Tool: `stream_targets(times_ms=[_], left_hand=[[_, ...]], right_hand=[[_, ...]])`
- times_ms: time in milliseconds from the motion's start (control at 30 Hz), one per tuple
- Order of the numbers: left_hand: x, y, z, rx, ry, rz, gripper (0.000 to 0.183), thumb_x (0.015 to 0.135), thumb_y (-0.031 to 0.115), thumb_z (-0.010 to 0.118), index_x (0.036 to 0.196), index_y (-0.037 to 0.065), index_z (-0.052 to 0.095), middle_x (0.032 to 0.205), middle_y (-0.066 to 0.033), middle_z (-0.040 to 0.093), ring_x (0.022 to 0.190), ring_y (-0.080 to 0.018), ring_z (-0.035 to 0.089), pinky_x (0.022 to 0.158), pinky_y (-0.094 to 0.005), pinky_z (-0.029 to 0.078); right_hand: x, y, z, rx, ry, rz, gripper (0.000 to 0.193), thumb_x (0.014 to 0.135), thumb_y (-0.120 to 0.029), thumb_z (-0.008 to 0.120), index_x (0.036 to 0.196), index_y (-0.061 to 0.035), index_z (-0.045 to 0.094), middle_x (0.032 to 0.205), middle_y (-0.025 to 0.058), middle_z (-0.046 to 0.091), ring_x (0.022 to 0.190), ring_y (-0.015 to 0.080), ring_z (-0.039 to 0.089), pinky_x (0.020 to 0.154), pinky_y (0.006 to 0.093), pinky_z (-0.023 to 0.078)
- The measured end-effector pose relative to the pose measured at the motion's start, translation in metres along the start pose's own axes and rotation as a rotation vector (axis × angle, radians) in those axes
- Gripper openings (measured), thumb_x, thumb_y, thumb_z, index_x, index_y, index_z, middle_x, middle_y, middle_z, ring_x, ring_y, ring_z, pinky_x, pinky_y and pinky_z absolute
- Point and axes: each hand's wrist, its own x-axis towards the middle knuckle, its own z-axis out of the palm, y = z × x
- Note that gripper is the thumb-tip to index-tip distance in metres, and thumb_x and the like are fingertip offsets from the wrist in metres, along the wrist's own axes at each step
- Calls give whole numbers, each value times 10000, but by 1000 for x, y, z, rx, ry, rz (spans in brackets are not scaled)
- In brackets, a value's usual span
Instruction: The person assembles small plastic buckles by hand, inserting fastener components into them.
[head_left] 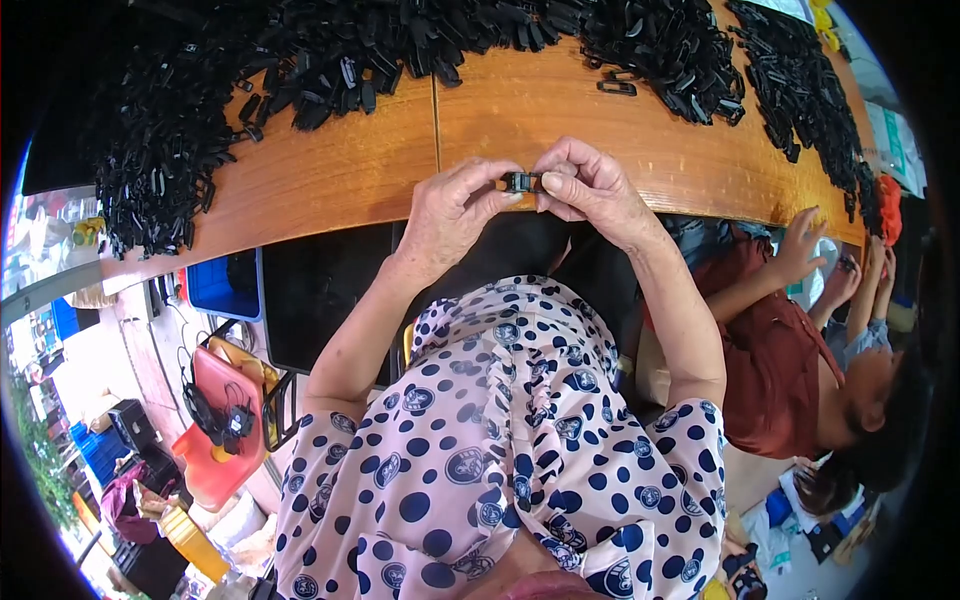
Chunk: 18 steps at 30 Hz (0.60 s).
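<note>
A small black plastic part (521,182) is pinched between the fingertips of both my hands, just above the near edge of the wooden table (340,170). My left hand (455,205) grips its left end and my right hand (585,185) grips its right end. Large heaps of similar black plastic parts (330,50) cover the far side of the table. One loose black part (617,87) lies apart from the heap, beyond my right hand.
Another person in a red-brown top sits to my right, their hands (810,250) at the table edge. A blue bin (222,285) and a red stool (222,430) with black cords stand on the floor at my left.
</note>
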Motion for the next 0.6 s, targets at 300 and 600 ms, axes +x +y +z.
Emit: stream_targets(times_ms=[300, 600], left_hand=[[-6, -2, -5, 404, 9, 316, 255, 709, 91, 707, 937, 33, 608, 863, -91, 616, 811, -266, 617, 674, -335, 503], [-11, -5, -4, 328, -153, 209, 197, 757, 112, 680, 913, 25, 599, 782, -120, 589, 713, -296, 585, 628, -362, 475]], right_hand=[[-1, -4, 0, -236, -23, 199, 149, 861, -196, 657, 885, -69, 582, 690, -19, 579, 586, 33, 469, 503, 156, 347], [-7, 17, -3, 90, -81, 533, 208, 870, -274, 641, 863, -75, 582, 714, 30, 614, 571, 59, 515, 427, 144, 313]])
